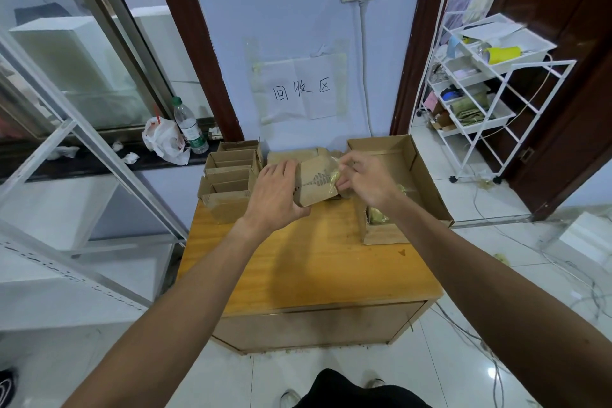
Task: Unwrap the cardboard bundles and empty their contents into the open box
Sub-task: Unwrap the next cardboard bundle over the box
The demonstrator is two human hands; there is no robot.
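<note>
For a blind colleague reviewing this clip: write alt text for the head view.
Over a wooden table, the left hand grips a cardboard bundle while the right hand pinches its clear wrapping. An open box sits on the table's right side; opened cardboard pieces are stacked on its left.

Handwritten "回收区" on white paper sheet (303, 89) taped to wall. Bottle label (195, 139) print too small to read.

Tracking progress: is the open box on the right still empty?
Not empty: yellowish contents show inside the open box, at its near end.
</note>
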